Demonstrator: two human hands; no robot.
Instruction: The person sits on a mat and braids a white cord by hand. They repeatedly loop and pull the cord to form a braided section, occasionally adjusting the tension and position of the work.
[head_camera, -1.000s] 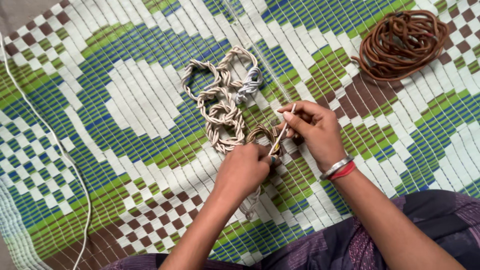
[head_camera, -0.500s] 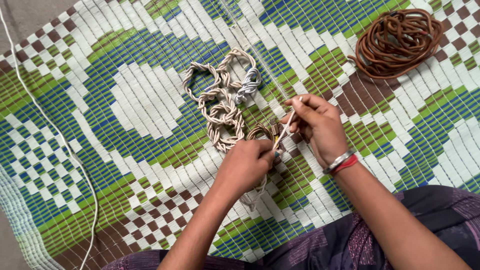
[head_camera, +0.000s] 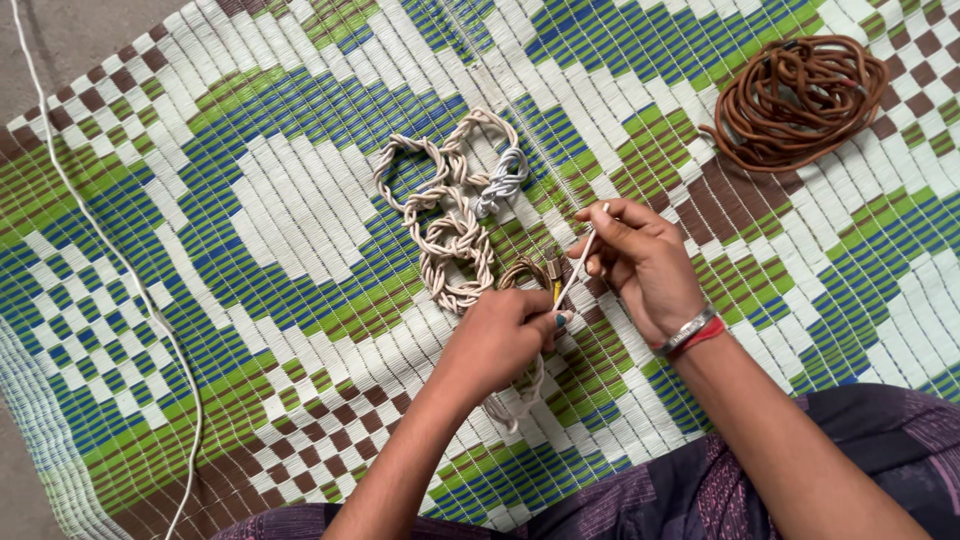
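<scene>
My left hand is closed around a small ring being wrapped in beige cord, with loose cord trailing out below the fist. My right hand pinches a thin white strand that runs taut from its fingers down to the left hand. Just beyond the hands lie finished braided cord rings, several of them beige and one grey-white, on the woven mat.
A woven plastic mat in green, blue, white and brown covers the floor. A coil of brown cord lies at the far right. A thin white string runs along the left edge. My purple-clad legs are at the bottom.
The right hand has lifted slightly and pulled the white strand tighter; the left hand keeps its grip on the ring. The view has shifted a little.
</scene>
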